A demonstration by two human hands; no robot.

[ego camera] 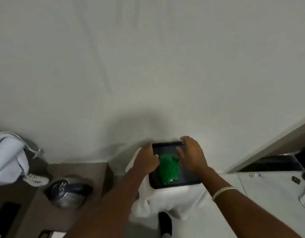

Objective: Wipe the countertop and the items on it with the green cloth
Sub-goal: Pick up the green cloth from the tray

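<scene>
A crumpled green cloth (168,169) lies in the middle of a dark rectangular tray (188,180). The tray rests on top of a white-draped stand (174,203) against the wall. My left hand (145,160) grips the tray's left edge with curled fingers. My right hand (193,155) holds the far right corner, fingertips over the back rim and thumb lying across the tray's surface. Neither hand touches the cloth. The brown countertop (76,170) lies to the left of the stand.
On the countertop stand a round silver and black kettle (67,191) and a white corded phone (9,158). A white surface (272,194) at the right carries small dark items (295,179). A plain white wall fills the upper view. A dark shoe (164,222) shows below the stand.
</scene>
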